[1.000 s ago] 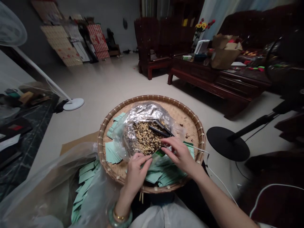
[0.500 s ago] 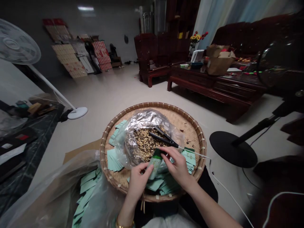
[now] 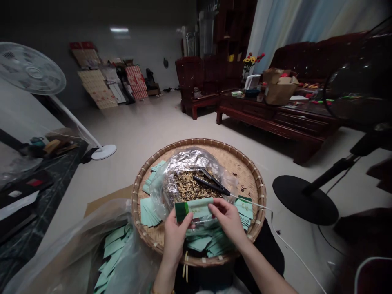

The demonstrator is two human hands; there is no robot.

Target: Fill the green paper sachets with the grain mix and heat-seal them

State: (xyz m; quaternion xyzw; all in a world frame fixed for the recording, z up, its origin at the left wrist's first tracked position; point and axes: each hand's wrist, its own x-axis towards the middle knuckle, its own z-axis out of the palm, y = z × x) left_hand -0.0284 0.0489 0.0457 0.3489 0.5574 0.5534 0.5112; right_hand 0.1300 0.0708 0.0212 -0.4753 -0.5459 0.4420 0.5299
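Left hand [image 3: 176,230] pinches packet [image 3: 198,208] by dark-green end, right hand [image 3: 228,216] grips other end, above near side of woven tray [image 3: 245,169]. Best held level, uncreased; whether ends are sealed, hard to tell.

A home living room, by the look of its wooden sofa [image 3: 306,61], low table [image 3: 249,108], flowers [image 3: 249,60], long curtain [image 3: 277,32] and white standing fan [image 3: 35,72].
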